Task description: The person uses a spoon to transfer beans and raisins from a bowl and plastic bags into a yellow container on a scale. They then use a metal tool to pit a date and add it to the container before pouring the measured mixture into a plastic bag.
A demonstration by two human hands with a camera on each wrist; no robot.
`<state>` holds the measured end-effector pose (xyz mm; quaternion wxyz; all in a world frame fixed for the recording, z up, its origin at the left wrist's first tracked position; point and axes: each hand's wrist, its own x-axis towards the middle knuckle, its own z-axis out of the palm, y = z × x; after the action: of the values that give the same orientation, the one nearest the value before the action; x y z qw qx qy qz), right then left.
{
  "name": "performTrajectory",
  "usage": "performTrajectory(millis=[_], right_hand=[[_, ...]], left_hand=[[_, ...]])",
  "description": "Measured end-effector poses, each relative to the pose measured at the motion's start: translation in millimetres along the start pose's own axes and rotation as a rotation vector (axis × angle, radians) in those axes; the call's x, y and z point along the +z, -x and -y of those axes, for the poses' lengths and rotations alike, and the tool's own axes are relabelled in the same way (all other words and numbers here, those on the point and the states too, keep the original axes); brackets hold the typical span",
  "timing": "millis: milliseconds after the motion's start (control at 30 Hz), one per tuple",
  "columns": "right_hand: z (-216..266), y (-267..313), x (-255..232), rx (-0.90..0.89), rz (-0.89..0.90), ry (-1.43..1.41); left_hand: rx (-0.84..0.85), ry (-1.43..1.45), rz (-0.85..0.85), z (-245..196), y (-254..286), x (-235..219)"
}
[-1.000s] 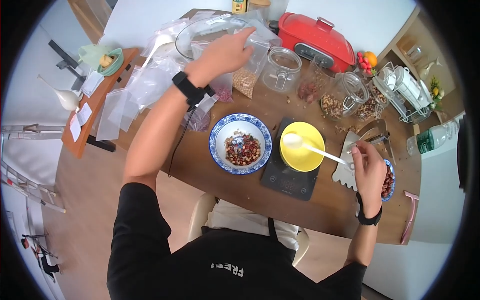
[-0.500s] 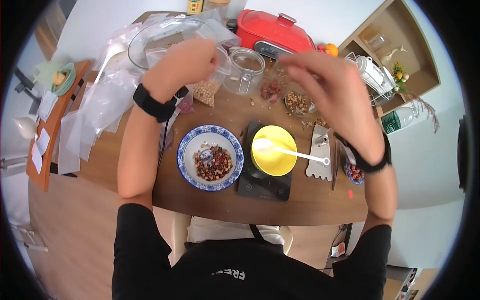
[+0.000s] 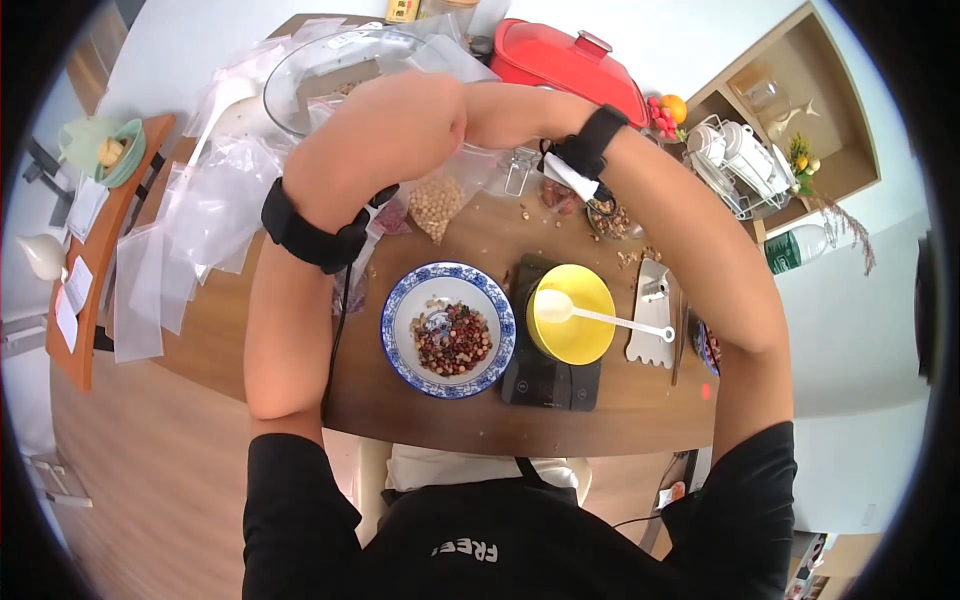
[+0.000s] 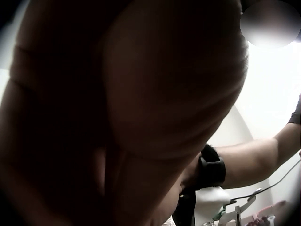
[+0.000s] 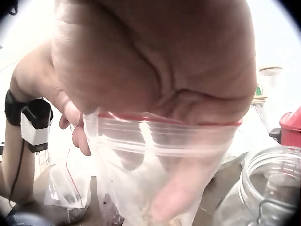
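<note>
My left hand (image 3: 385, 120) grips the edge of a clear zip bag (image 5: 113, 165) with a red seal line, its fingers at the bag's left side in the right wrist view. From the right, my right hand (image 3: 510, 112) reaches to the bag's mouth, and its extended fingers show through the plastic below the seal. Pale round beans (image 3: 435, 210) fill the bag's lower end. Nearer me stand a blue-and-white bowl (image 3: 393, 335) with mixed beans (image 3: 455, 340) and a yellow bowl (image 3: 590, 345) on a black scale (image 3: 550, 390). A white spoon (image 3: 620, 322) lies across the yellow bowl.
A glass jar (image 5: 235, 197) stands close right of the bag. Behind are a red electric cooker (image 3: 570, 70) and a large glass bowl (image 3: 290, 75). Loose plastic bags (image 3: 215, 210) cover the left side. A notched scraper (image 3: 650, 345) lies right of the scale.
My right hand has let go of the white spoon, leaving it in the yellow bowl, and moved over to the bag. My left hand's pointing fingers have curled at the bag.
</note>
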<state>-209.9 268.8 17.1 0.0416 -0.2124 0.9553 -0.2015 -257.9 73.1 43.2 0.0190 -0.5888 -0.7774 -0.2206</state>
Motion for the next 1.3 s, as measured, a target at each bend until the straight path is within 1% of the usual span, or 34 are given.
performTrajectory(millis=[67,100,167,200,233,267,300,333,367,433,500,567,600,633,667,700,767,833,900,967,1033,1100,1167,1200,1267,1300], right_hand=[[31,5,-13,0.323,0.106,-0.127],[33,8,-17,0.321,0.112,-0.13],[35,16,-27,0.369,0.112,-0.089],[37,22,-28,0.405,0.053,-0.1],[56,29,-33,0.406,0.051,-0.098],[77,38,-42,0.427,0.071,0.004],[90,46,-49,0.448,0.09,0.106],[78,55,-46,0.327,0.001,0.187],[82,66,-52,0.329,0.0,0.192],[111,87,-73,0.357,-0.114,0.266],[138,107,-99,0.567,-0.061,0.025],[159,130,-116,0.577,-0.213,0.012],[169,141,-126,0.586,-0.255,0.016],[180,149,-133,0.594,-0.295,0.019],[188,154,-138,0.648,-0.353,0.002],[189,159,-139,0.656,-0.359,0.01],[181,167,-135,0.59,-0.329,0.112],[170,174,-130,0.522,-0.301,0.212],[165,177,-126,0.449,-0.263,0.306],[172,177,-122,0.476,-0.26,0.262],[172,175,-118,0.524,-0.179,0.366],[171,174,-120,0.541,-0.172,0.352],[158,170,-129,0.592,0.007,-0.095],[154,169,-126,0.593,0.007,-0.093],[141,168,-112,0.24,-0.056,0.105],[137,168,-106,0.238,-0.057,0.106]], left_hand=[[0.062,0.025,0.019,1,2,-4],[0.056,0.027,0.02,0,5,-5],[0.027,0.335,0.006,-3,5,-12],[0.03,0.333,0.003,-7,6,-21],[-0.013,0.486,-0.065,-15,9,-32],[-0.056,0.638,-0.135,-21,10,-40],[-0.053,0.636,-0.138,-26,7,-43],[-0.121,0.861,-0.311,-33,2,-45],[-0.191,1.087,-0.485,-37,-2,-45],[-0.153,1.147,-0.508,-27,-13,-32],[-0.114,1.212,-0.527,-18,-21,-11],[-0.099,1.358,-0.463,-18,-28,7],[-0.09,1.367,-0.452,-29,-29,12],[-0.121,1.476,-0.361,-46,-26,17],[-0.152,1.58,-0.269,-61,-24,22],[-0.14,1.585,-0.262,-70,-27,29],[-0.038,2.079,0.104,-84,-30,45],[-0.049,2.091,0.136,-96,-24,48],[-0.075,2.1,0.308,-98,-24,55],[-0.086,2.088,0.338,-104,-20,54],[-0.098,2.073,0.369,-106,-20,54],[-0.085,2.05,0.406,-103,-22,61],[-0.071,2.071,0.433,-97,-26,67],[-0.055,2.09,0.459,-96,-27,70],[-0.076,2.074,0.459,-96,-28,72],[-0.1,2.057,0.457,-96,-28,73]])
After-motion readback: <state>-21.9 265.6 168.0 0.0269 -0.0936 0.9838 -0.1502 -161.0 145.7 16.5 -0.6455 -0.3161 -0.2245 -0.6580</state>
